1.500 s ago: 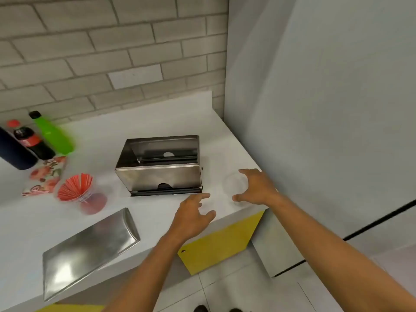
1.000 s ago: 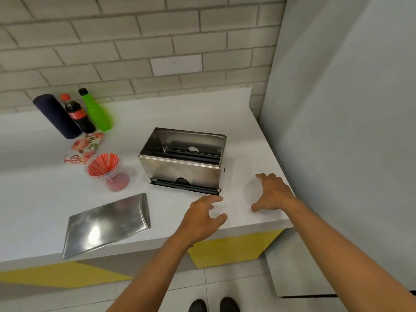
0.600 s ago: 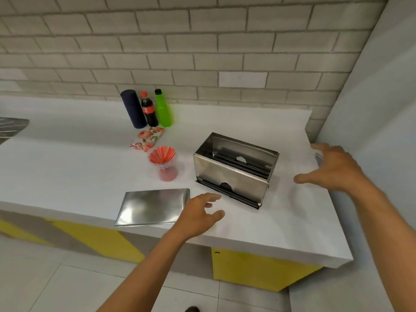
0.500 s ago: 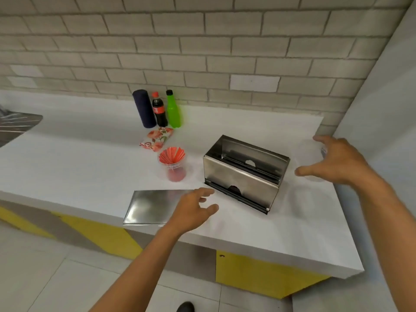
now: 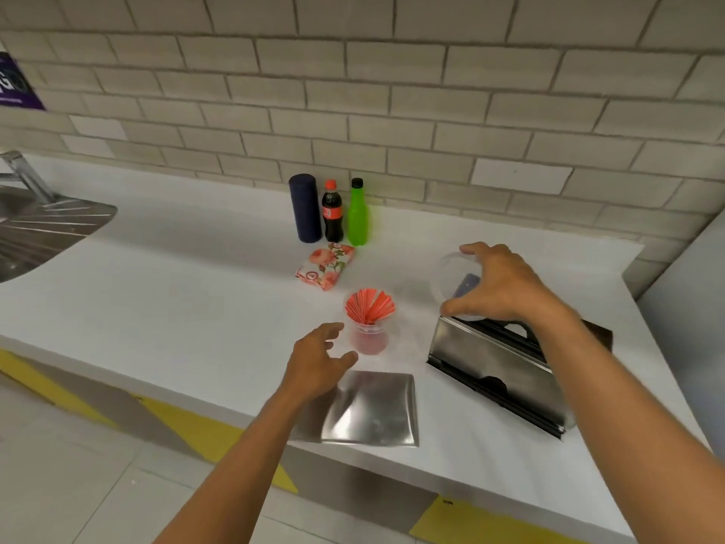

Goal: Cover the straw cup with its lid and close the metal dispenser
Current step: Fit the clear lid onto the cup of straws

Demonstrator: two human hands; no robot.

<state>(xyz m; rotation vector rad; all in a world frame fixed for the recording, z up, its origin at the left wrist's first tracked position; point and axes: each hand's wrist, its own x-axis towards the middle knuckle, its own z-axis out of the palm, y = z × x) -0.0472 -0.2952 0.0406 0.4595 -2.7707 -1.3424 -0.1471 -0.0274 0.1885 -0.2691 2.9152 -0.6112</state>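
Right hand point(image 5: 498, 286): grasps clear lid point(image 5: 451, 284) above open dispenser point(image 5: 498, 371). Left hand point(image 5: 317, 363): released, near straw cup point(image 5: 369, 320). Metal cover point(image 5: 372, 408): flat on bench point(image 5: 176, 308).

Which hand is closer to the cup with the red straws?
Left. The left hand hovers open just beside the straw cup, on its near-left side. The right hand is farther off to the cup's right, holding the clear lid above the metal dispenser.

We're at a snack-bar or café kitchen counter: white worktop point(image 5: 176, 292), brick-tile wall point(image 5: 392, 92), steel sink drainboard point(image 5: 43, 229) at 9 o'clock, soda bottles point(image 5: 332, 212) at 12, straw cup point(image 5: 368, 320) centre, metal dispenser point(image 5: 498, 367) at 3.
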